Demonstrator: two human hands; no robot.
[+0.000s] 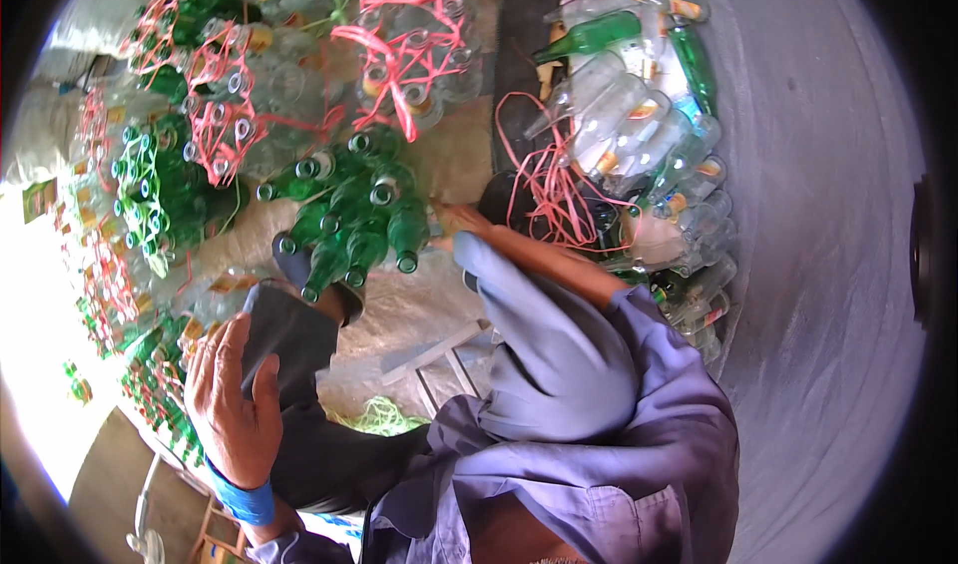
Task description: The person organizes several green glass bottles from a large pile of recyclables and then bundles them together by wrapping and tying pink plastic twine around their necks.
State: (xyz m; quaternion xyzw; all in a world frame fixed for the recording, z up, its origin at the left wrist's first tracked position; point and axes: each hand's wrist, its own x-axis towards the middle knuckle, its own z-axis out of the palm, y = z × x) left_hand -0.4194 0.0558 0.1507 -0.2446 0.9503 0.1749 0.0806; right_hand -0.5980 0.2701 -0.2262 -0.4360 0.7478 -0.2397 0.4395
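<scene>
My left hand (pixel 232 407), with a blue band (pixel 243 493) around its wrist, is raised by my left knee. Its thumb stands apart from the fingers and it holds nothing. Between my legs a group of green glass bottles (pixel 352 216) stands close together, necks up and leaning outward. My right hand (pixel 453 223) reaches to the right side of this group. Its fingers are partly hidden, so I cannot tell whether it grips a bottle. Tangled pink plastic strapping (pixel 550 190) lies to the right of that hand.
Clear bottles tied with pink strapping (pixel 408 47) stand ahead. More tied bundles, green (pixel 146 197) and clear (pixel 221 107), crowd the left. Loose bottles (pixel 621 115) lie piled at right along a grey wall (pixel 808 227). A wooden frame (pixel 434 369) and green strapping (pixel 378 416) lie on the floor.
</scene>
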